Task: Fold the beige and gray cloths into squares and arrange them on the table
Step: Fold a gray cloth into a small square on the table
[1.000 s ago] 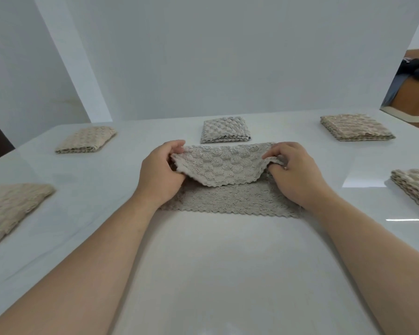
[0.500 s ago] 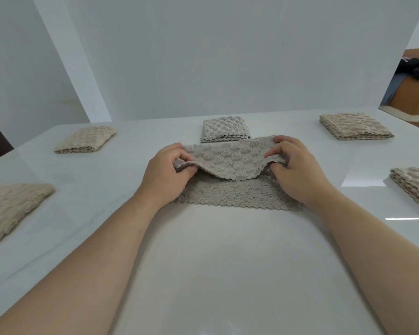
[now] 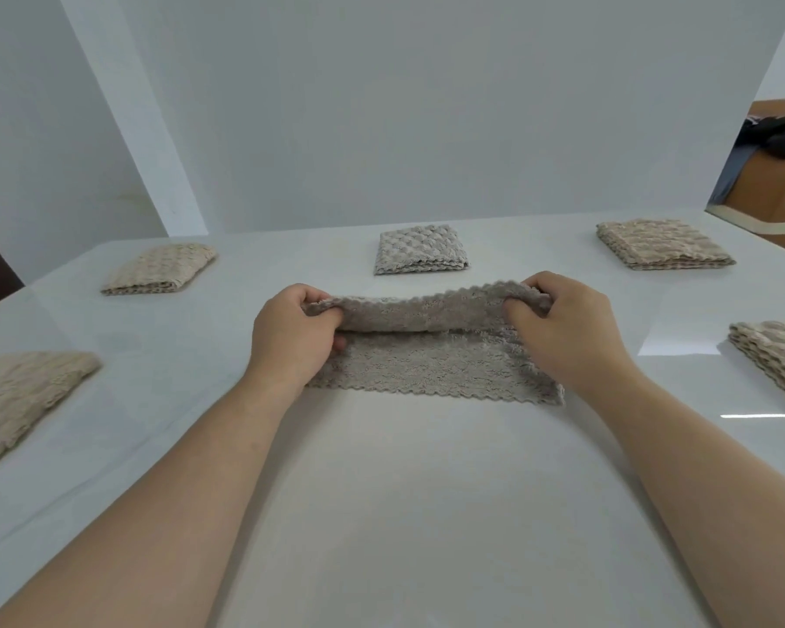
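A gray cloth lies in the middle of the white table, its near part flat and its far edge lifted. My left hand pinches the lifted edge at the left corner. At the right corner my right hand pinches the same edge. A folded gray square lies just behind. Folded beige squares lie at the far left, near left and far right. A stack of folded beige cloths sits at the right edge.
A pale wall rises right behind the table's far edge. At the far right, beyond the table, stands brown furniture with dark clothing on it. Bare table top stretches between my forearms toward me.
Both hands have moved the cloth's top flap away from me, so it no longer drapes forward. The lower layer shows more and the lifted edge now stands stretched between my hands.
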